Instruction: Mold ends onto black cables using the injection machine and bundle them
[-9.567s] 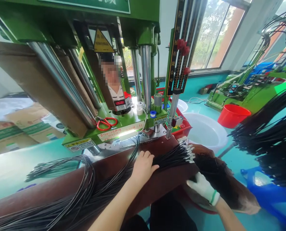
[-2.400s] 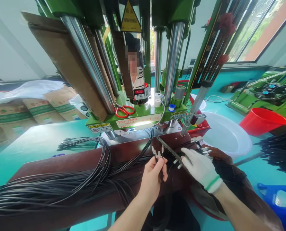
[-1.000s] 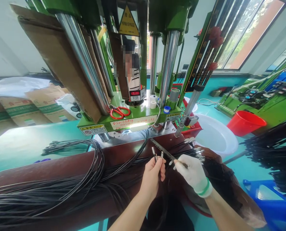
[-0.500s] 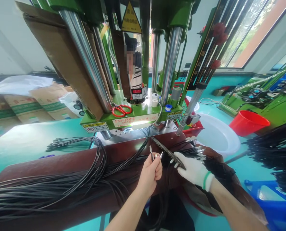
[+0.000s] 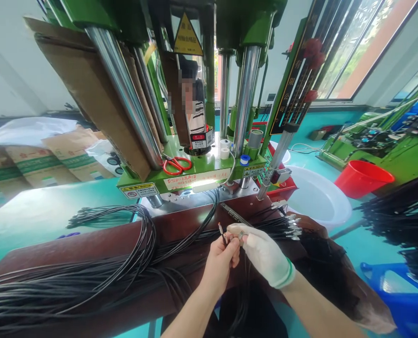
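My left hand (image 5: 220,263), bare, pinches thin black cables (image 5: 224,239) whose ends carry small metal terminals. My right hand (image 5: 265,253), in a white glove with a green band, meets it in front of the machine, with its fingers closed around a metal terminal (image 5: 242,235). Just beyond them, a slotted dark metal strip (image 5: 235,213) lies on the brown padded bench (image 5: 99,239), its near end hidden behind the glove. A thick bundle of black cables (image 5: 71,286) spreads left along the bench, and a fan of terminated ends (image 5: 286,229) sits to the right.
A green vertical press (image 5: 195,176) with chrome columns (image 5: 246,94) rises directly ahead, and red scissors (image 5: 176,165) lie on its bed. A person (image 5: 197,112) stands beyond it. Right stand a white basin (image 5: 314,195), a red bucket (image 5: 362,177) and hanging black cables (image 5: 399,211).
My gloved right hand has moved left off the metal strip and closed on a terminal beside my left hand. The strip's upper part now shows, and my left hand stays nearly in place.
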The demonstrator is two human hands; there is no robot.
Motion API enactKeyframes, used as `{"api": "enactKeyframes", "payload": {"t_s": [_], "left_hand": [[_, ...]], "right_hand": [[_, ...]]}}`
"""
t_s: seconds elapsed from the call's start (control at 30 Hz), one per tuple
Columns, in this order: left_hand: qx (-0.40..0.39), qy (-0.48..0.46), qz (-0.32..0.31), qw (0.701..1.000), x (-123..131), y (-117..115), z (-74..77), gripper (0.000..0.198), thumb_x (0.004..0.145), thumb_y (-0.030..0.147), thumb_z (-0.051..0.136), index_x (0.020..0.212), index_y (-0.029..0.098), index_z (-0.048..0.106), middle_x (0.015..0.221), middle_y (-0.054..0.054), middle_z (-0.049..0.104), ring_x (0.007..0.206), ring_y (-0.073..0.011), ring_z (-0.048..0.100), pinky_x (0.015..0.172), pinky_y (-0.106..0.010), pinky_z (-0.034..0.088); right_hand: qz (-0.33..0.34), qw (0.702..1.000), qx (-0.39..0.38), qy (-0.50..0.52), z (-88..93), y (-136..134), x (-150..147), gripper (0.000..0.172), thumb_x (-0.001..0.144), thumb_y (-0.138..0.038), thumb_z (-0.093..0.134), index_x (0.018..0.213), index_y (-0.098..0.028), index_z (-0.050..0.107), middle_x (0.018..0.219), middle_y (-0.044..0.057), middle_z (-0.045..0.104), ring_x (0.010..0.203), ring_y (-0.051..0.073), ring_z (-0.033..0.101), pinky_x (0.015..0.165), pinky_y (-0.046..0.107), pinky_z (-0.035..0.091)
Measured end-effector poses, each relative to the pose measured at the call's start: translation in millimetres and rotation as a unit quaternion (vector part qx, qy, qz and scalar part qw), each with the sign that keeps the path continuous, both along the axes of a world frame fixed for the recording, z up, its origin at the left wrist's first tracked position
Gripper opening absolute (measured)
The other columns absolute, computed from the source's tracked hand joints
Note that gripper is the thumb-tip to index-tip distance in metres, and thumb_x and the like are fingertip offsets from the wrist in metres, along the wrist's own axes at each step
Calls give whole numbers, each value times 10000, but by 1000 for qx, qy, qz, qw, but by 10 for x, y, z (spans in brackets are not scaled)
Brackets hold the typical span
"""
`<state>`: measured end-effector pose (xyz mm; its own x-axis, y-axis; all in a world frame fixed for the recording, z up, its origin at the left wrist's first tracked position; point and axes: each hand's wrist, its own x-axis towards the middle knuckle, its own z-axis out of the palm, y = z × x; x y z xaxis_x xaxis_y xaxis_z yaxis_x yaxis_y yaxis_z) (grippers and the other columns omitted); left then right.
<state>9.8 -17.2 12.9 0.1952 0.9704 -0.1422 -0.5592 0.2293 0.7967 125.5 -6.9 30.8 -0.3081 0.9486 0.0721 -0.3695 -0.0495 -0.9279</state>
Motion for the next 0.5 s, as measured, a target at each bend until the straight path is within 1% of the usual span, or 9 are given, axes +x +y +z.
{"api": "enactKeyframes", "payload": {"t_s": [0.1, 0.27, 0.33, 0.5], "left_hand": [[10, 37, 6, 999, -11, -7, -34, 252, 721, 363, 623, 682, 159, 480, 480, 80, 344, 430, -45, 278, 417, -203, 220], [18, 74, 13, 997, -17, -12, -61, 285, 701, 399, 631, 666, 151, 495, 482, 81, 321, 425, -40, 258, 417, -207, 197], [14, 67, 5, 998, -27, -10, -69, 284, 697, 393, 636, 656, 153, 489, 481, 84, 308, 425, -38, 244, 417, -207, 183], [1, 24, -19, 1000, -57, -6, -96, 251, 701, 334, 645, 648, 149, 485, 488, 85, 296, 437, -35, 229, 429, -209, 172]], "right_hand": [[-7, 1000, 6, 3, -5, -26, -30, 230, 795, -276, 537, 962, -214, 683, 1068, 74, 622, 979, 223, 572, 918, 403, 418], [-15, 999, 19, 43, -32, -46, -42, 213, 766, -210, 533, 886, -227, 707, 1079, 50, 598, 1022, 223, 540, 987, 399, 358], [0, 998, 19, 57, -38, -44, -37, 232, 758, -186, 522, 886, -232, 710, 1072, 49, 597, 1030, 225, 534, 996, 409, 344], [64, 994, 23, 87, -21, -12, -1, 261, 754, -170, 509, 921, -220, 704, 1094, 61, 588, 1053, 241, 517, 1002, 445, 317]]}}
